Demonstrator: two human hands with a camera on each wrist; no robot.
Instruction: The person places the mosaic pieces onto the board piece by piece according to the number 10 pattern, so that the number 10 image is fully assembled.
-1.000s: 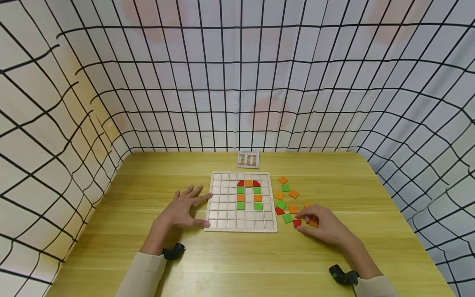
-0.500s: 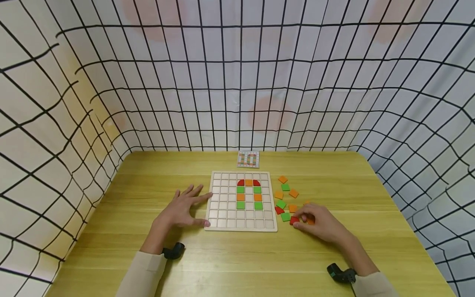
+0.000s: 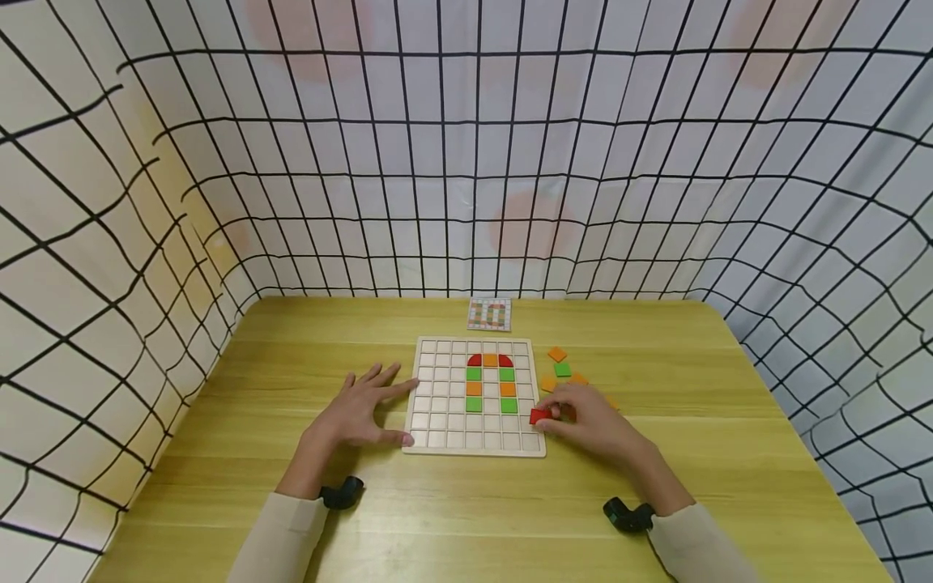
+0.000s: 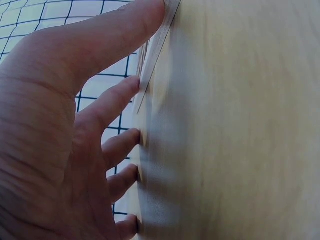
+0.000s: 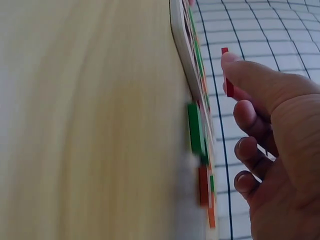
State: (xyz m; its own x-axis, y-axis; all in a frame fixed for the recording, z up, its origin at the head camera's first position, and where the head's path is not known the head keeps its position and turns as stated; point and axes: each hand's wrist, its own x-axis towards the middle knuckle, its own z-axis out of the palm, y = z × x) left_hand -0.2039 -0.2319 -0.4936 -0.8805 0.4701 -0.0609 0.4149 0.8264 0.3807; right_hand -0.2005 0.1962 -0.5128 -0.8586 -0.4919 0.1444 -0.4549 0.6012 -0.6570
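Note:
A red square tile [image 3: 539, 415] is pinched between the thumb and index finger of my right hand [image 3: 594, 421], over the right edge of the wooden grid board [image 3: 437, 417]. In the right wrist view the red tile [image 5: 227, 72] is held up off the table. My left hand [image 3: 357, 411] lies with fingers spread, thumb and index fingertip at the board's left edge. On the board, an arch of tiles has red rounded corners [image 3: 505, 360], an orange tile [image 3: 491, 360] between them, and green and orange tiles [image 3: 474, 389] down both sides.
A small printed pattern card [image 3: 489, 314] lies behind the board. Loose tiles, among them a green one [image 3: 562, 369] and an orange one [image 3: 557, 354], lie right of the board, some hidden by my right hand. Netting [image 3: 466, 194] surrounds the table.
My right hand has pinched the red tile, lifted it and moved left to the board's right edge. The left hand has stayed in place.

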